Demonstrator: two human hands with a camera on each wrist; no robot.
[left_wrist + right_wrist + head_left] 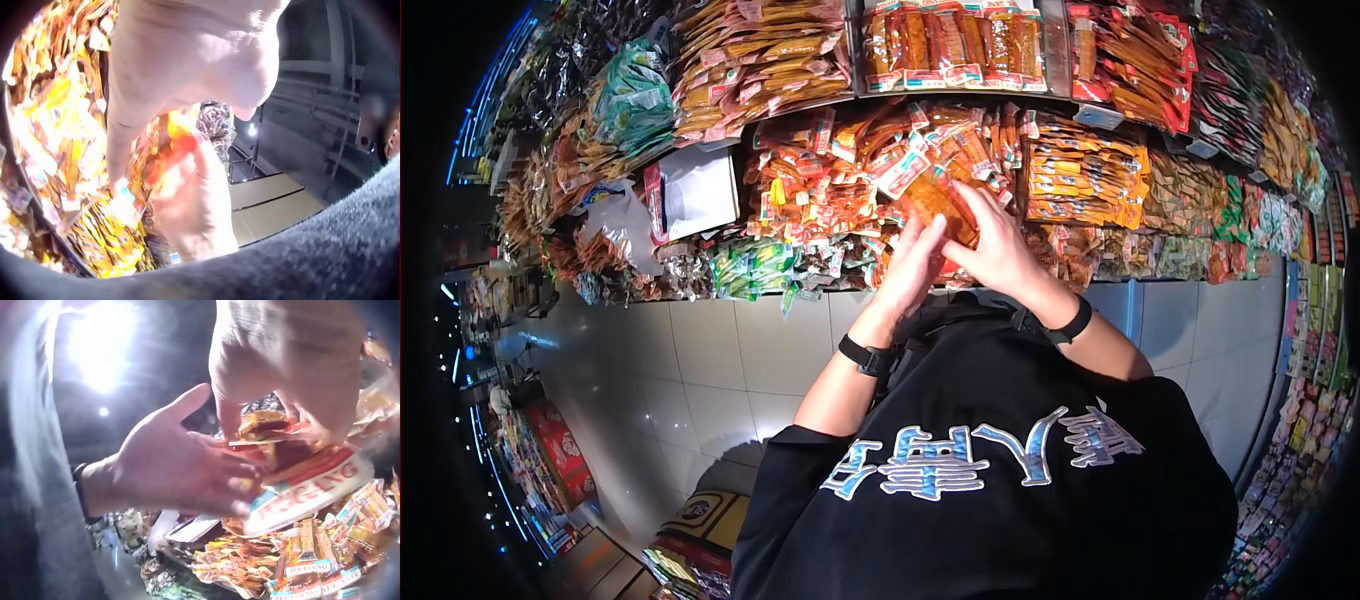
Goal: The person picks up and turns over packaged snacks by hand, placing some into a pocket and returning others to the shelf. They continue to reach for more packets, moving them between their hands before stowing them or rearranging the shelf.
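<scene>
A clear packet of brown snack food is held over the packed display in front of me. Its white label strip reads WUGANG, with a red band above it. My right hand pinches the packet from the right side. In the right wrist view the right hand covers part of the packet from above. My left hand is at the packet's left side. Its fingers are extended along the packet and its thumb points away in the right wrist view, where the left hand is seen whole.
Loose orange-brown snack packets fill the bin below. Yellow packets lie to the right and green ones at the front left. Upright packets stand on the raised shelf behind. A white board leans left of the bin. Pale floor tiles lie below.
</scene>
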